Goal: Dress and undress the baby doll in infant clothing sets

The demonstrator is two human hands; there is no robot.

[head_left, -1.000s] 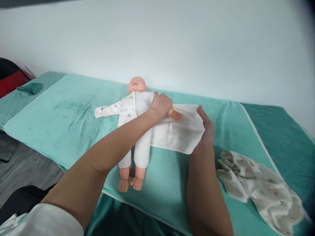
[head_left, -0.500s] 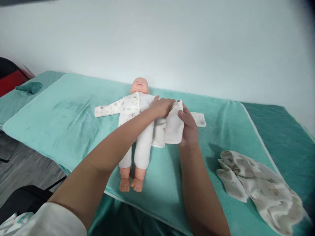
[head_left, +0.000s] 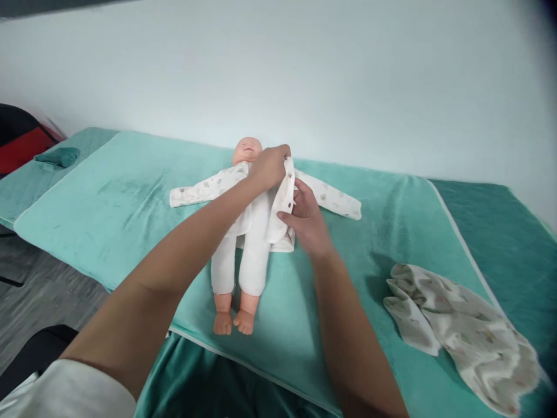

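Observation:
A baby doll [head_left: 256,255] lies on its back with its head toward the wall, its legs in white fabric. It wears a white printed baby jacket [head_left: 337,199], both sleeves stretched out sideways and the front open. My left hand [head_left: 270,167] reaches across the doll's chest, fingers closed on the upper edge of the jacket's front flap. Lower on that same flap, my right hand [head_left: 307,219] has its thumb inside and fingers behind the edge. Small dark snaps show along the raised edge. My left forearm covers part of the doll's torso.
A crumpled printed cloth garment [head_left: 470,334] lies at the right on the green bed cover [head_left: 130,174]. A pale wall [head_left: 278,75] runs behind the bed. A red and black chair [head_left: 21,142] stands at the far left, and a small dark green item [head_left: 57,158] lies nearby.
Both hands have moved left and toward the doll's chest, bringing the jacket flap from spread out to raised beside the body. The sleeve at the right shows more fully now.

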